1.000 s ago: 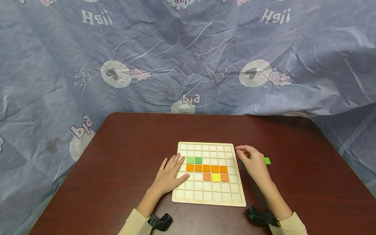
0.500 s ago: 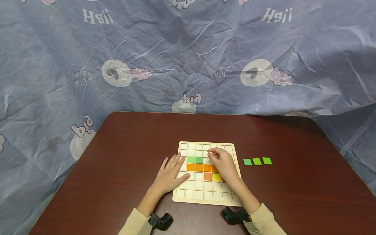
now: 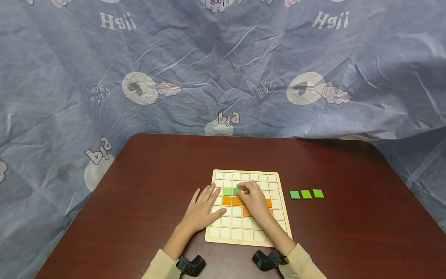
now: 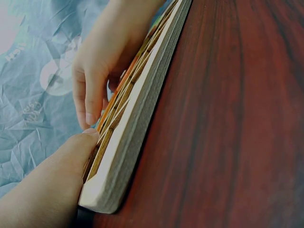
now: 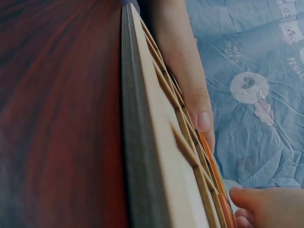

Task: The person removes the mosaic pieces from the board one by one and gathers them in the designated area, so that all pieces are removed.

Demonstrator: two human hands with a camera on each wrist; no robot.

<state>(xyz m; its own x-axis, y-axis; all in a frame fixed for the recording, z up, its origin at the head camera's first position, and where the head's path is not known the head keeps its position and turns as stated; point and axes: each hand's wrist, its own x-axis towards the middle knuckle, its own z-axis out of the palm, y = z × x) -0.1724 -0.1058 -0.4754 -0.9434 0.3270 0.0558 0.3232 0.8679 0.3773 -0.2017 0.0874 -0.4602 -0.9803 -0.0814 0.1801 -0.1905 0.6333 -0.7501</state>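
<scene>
A pale wooden grid board [image 3: 240, 234] lies on the table. My left hand [image 3: 202, 209] lies flat on its left side, fingers spread; in the left wrist view its thumb [image 4: 78, 147] touches the board's edge. My right hand [image 3: 254, 201] is over the board's middle, thumb and index finger bent towards each other at a dark green tile [image 3: 235, 190]. Whether anything is between those fingertips is hidden. A lighter green tile [image 3: 227, 191] sits beside it. Below is a row with orange tiles [image 3: 227, 200]; part of it and of the salmon tile [image 3: 246, 212] row is under the right hand.
Right of the board, three loose tiles lie in a row: a teal-green tile [image 3: 294, 195], a bright green tile [image 3: 306, 194] and another bright green tile [image 3: 318, 193]. The dark red-brown table [image 3: 167, 166] ends at a blue printed cloth [image 3: 195, 97].
My right hand has swung left from beside the loose tiles to the board's middle, uncovering those tiles. It then shifted further left to the green tiles. My left hand stays put.
</scene>
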